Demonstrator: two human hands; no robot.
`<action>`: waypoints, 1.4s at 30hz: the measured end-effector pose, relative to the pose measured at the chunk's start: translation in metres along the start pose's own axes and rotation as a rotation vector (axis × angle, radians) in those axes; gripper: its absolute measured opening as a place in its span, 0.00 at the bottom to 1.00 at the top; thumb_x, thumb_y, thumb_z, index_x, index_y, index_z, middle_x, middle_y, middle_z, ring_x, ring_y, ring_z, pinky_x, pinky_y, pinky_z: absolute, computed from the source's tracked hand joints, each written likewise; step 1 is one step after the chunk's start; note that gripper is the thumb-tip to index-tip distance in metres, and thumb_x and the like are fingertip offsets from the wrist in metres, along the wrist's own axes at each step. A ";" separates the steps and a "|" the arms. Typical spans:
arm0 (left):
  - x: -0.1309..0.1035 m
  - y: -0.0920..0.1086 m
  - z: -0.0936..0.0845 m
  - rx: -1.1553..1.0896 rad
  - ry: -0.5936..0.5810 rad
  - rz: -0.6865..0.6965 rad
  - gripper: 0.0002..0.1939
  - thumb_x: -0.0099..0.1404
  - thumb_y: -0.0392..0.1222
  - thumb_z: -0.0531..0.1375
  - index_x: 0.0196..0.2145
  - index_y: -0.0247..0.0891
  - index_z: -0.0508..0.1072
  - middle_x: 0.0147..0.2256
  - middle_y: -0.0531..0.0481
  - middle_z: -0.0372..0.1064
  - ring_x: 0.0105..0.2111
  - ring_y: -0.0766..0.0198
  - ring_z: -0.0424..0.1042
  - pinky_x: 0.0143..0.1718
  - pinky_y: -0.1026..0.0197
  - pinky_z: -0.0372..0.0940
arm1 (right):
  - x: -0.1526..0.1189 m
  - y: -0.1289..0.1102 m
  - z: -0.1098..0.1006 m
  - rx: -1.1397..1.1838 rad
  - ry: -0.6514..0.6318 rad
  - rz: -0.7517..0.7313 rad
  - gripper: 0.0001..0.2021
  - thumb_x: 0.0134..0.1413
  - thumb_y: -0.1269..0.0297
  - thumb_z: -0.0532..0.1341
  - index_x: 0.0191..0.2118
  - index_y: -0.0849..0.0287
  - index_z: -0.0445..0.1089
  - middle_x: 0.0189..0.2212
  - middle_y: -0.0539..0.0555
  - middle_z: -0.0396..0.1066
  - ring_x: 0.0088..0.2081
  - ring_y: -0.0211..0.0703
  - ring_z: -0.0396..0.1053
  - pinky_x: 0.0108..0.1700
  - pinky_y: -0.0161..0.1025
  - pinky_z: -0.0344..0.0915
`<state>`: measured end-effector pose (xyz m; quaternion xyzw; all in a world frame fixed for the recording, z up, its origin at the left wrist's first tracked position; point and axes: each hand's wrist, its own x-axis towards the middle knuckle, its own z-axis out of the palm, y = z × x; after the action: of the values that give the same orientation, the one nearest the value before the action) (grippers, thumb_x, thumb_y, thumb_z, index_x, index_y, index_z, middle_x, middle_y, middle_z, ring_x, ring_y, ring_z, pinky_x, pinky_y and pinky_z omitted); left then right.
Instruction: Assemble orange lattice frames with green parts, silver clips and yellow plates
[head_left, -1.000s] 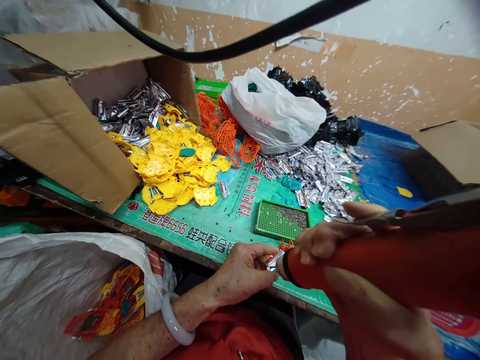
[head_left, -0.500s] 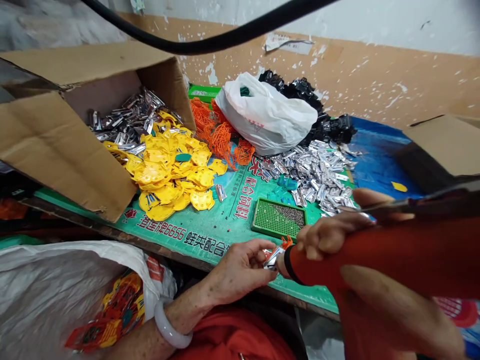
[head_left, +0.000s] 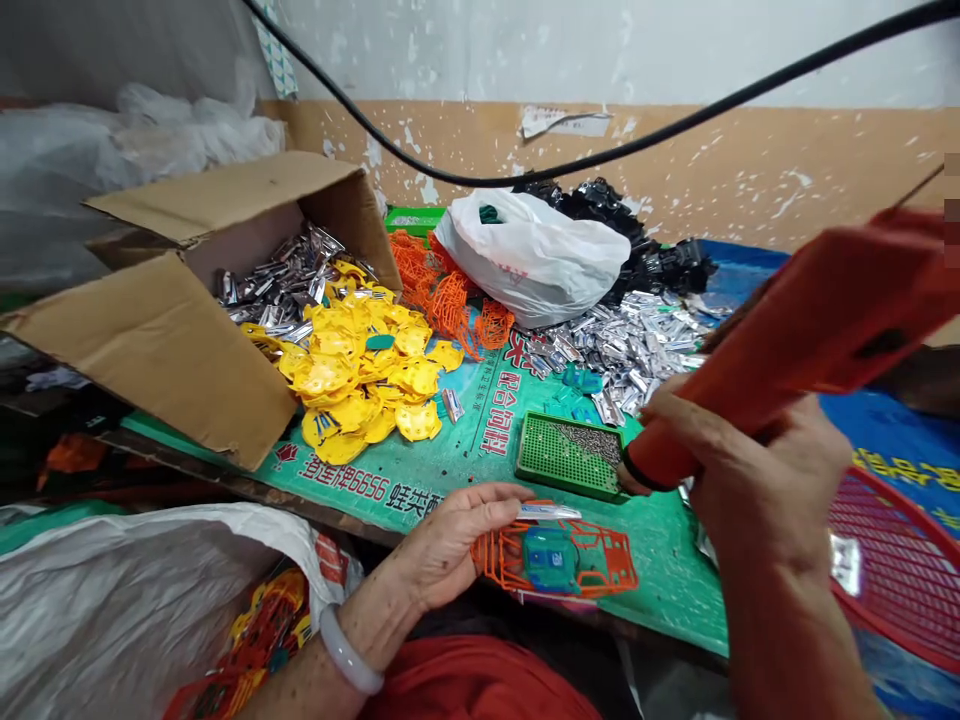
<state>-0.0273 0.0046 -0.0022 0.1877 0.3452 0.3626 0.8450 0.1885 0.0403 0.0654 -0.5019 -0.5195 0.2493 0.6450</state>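
My left hand [head_left: 450, 540] is closed on the near end of an orange plastic toy-car frame [head_left: 619, 563], held level over the table's front edge. A green plastic part [head_left: 551, 560] sits inside the frame, and a silver strip [head_left: 550, 511] lies along its far side by my thumb. My right hand [head_left: 772, 475] grips a red electric screwdriver [head_left: 787, 350], slanted with its front end down at the right corner of a shallow green tray [head_left: 547, 458]. Small metal screws [head_left: 600, 440] lie in that tray. The screwdriver's tip is hard to make out.
Yellow plastic shells [head_left: 367, 370] spill from a cardboard box [head_left: 217, 370]. Behind lie orange frames [head_left: 450, 305], a white bag [head_left: 536, 255], black parts [head_left: 660, 265] and silver pieces [head_left: 637, 345]. A red basket [head_left: 892, 560] is at right, a white sack [head_left: 150, 590] at left. A black cable [head_left: 480, 182] hangs across.
My right hand has lifted the screwdriver away from the piece in my left hand and brought its front end to the screw tray. The orange frame now shows fully. The view has shifted.
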 end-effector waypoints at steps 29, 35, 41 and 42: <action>-0.008 0.007 0.000 -0.067 0.174 0.449 0.15 0.55 0.38 0.66 0.41 0.33 0.78 0.41 0.44 0.76 0.39 0.59 0.73 0.40 0.63 0.65 | -0.090 0.031 0.060 -0.525 -0.694 -0.221 0.14 0.58 0.56 0.57 0.44 0.61 0.66 0.34 0.57 0.69 0.31 0.44 0.71 0.30 0.39 0.69; -0.015 0.014 -0.011 -0.043 0.232 0.440 0.13 0.52 0.35 0.66 0.38 0.31 0.79 0.37 0.43 0.77 0.35 0.60 0.73 0.39 0.62 0.66 | -0.007 0.034 0.103 -0.933 -0.915 -0.319 0.14 0.65 0.60 0.50 0.41 0.61 0.70 0.35 0.56 0.73 0.36 0.43 0.73 0.37 0.38 0.69; -0.018 0.015 -0.010 0.002 0.234 0.401 0.13 0.54 0.38 0.67 0.38 0.31 0.79 0.37 0.43 0.77 0.33 0.62 0.72 0.38 0.61 0.67 | 0.045 0.071 0.190 -1.102 -1.009 -0.428 0.15 0.60 0.61 0.58 0.51 0.60 0.66 0.50 0.57 0.68 0.46 0.45 0.70 0.46 0.48 0.69; -0.019 0.015 -0.010 0.009 0.227 0.403 0.14 0.54 0.38 0.67 0.39 0.31 0.79 0.37 0.43 0.77 0.34 0.62 0.72 0.39 0.61 0.67 | 0.047 0.077 0.200 -1.128 -1.032 -0.439 0.16 0.60 0.60 0.58 0.52 0.60 0.66 0.50 0.57 0.67 0.47 0.46 0.69 0.46 0.49 0.69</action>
<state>-0.0512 0.0015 0.0080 0.2147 0.3952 0.5413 0.7104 0.0355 0.1858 0.0068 -0.4600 -0.8877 0.0171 0.0057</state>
